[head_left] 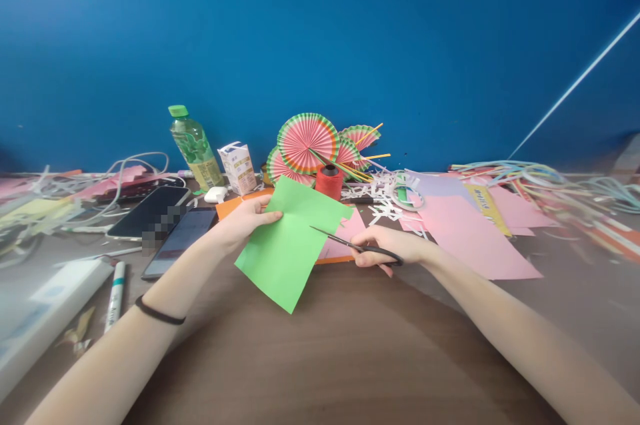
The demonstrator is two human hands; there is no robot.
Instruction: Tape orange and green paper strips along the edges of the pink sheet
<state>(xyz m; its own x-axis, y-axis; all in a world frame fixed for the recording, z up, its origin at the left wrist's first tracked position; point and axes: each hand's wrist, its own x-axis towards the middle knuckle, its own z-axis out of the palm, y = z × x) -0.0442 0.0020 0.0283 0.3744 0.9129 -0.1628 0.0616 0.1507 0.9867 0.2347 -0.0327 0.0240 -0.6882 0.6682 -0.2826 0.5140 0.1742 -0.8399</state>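
A green sheet of paper [293, 245] is held up over the table, its left edge pinched by my left hand [253, 217] with the thumb on top. My right hand [385, 248] is closed round the handles of black scissors [373, 250]. The scissor blades point left and lie across the paper's right side. Whether the paper is cut there I cannot tell. Behind the green sheet, partly hidden, lie pink and orange sheets [227, 209].
Folded paper fans [307, 143], a red thread spool [329, 183], a bottle [195, 148] and a small carton [238, 168] stand along the blue wall. Phones [183, 241] and a marker [115, 295] lie left. Pink sheets [475, 238], a tape roll [409, 195] and paper shreds lie right.
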